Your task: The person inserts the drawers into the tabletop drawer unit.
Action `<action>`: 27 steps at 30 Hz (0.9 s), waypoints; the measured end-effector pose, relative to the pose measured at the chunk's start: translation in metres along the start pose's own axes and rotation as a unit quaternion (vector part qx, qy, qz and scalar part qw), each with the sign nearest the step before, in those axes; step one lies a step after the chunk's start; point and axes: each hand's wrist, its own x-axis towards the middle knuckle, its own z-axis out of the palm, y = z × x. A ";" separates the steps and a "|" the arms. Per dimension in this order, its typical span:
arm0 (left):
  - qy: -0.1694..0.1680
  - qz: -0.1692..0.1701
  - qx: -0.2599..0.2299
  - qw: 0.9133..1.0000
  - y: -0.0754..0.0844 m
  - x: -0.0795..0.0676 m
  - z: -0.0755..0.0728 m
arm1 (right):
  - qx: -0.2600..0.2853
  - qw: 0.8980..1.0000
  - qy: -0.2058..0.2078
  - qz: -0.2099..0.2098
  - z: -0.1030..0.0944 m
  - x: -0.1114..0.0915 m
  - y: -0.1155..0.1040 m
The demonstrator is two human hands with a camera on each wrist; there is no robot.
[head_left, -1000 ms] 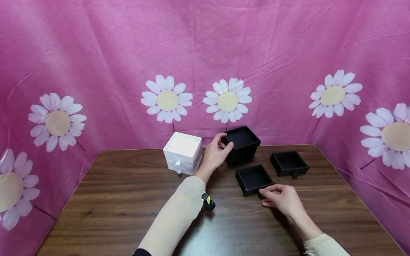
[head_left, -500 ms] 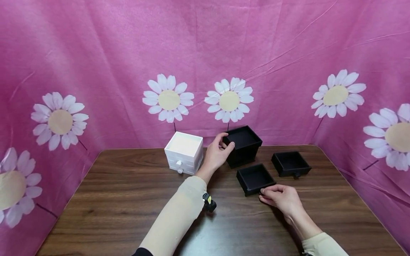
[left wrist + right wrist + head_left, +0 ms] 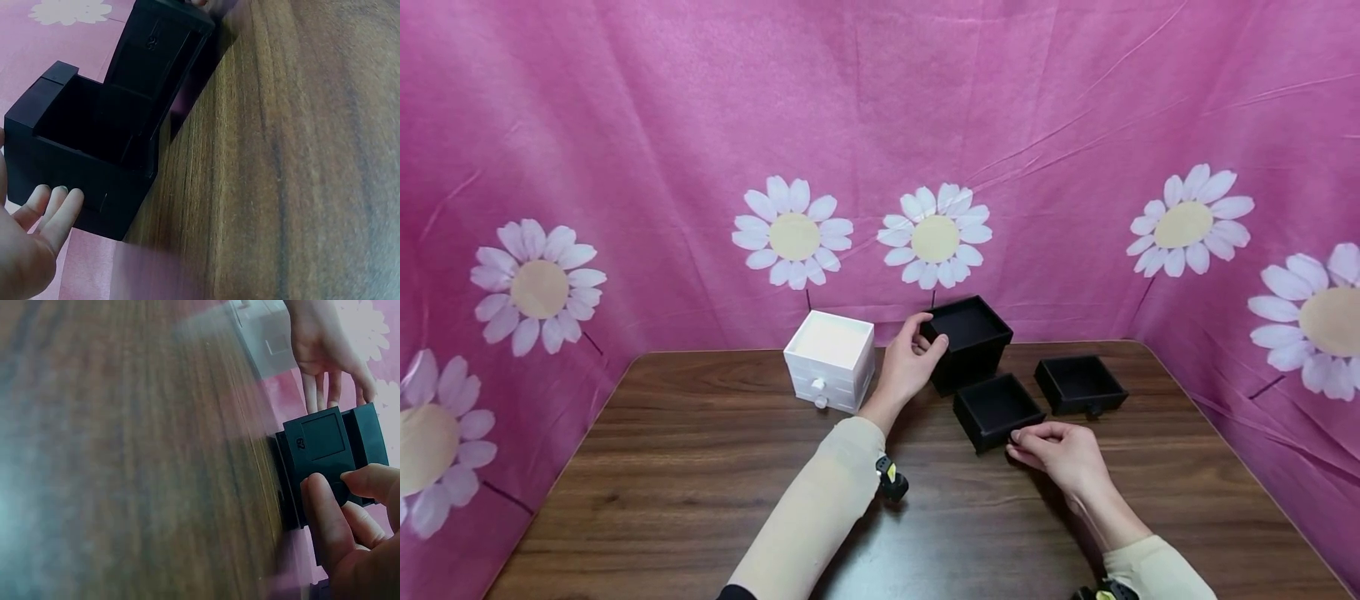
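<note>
Drawer, black (image 3: 998, 406), held in front of a matching black case (image 3: 973, 362) near the back edge of the wooden table (image 3: 662, 500). Right hand (image 3: 1063, 458): thumb and forefinger pinch the drawer at the middle of its front edge; grip narrow, exact point of contact hidden by the fingertips. Left hand (image 3: 904, 367): spread wide along the left side of the case, thumb near the front top corner, forefinger at the rear one; left wrist view shows the other fingers nearly straight against the side wall. Case front has a dark opening, drawer's far end just beside it; whether the two touch, cannot tell. Small marking on the drawer, too blurred to read. Second black drawer (image 3: 1081, 385) rests upright to the right of the case, its knob (image 3: 1093, 411) towards the person. White cabinet (image 3: 829, 362) stands left of the left hand, two round knobs on its front. Pink cloth (image 3: 662, 100) printed with white daisies (image 3: 794, 237) hangs behind and on both sides. Both forearms in cream sleeves (image 3: 820, 508).
</note>
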 end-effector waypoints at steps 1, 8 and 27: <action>0.000 -0.001 0.000 1.000 0.000 0.000 0.000 | 0.000 1.000 0.000 0.000 0.000 0.001 0.000; 0.002 -0.002 -0.003 1.000 0.000 0.000 0.001 | 0.001 1.000 -0.003 -0.007 0.004 0.010 0.000; 0.000 -0.001 -0.009 1.000 -0.001 -0.001 0.000 | -0.002 1.000 -0.001 -0.005 0.016 0.025 -0.002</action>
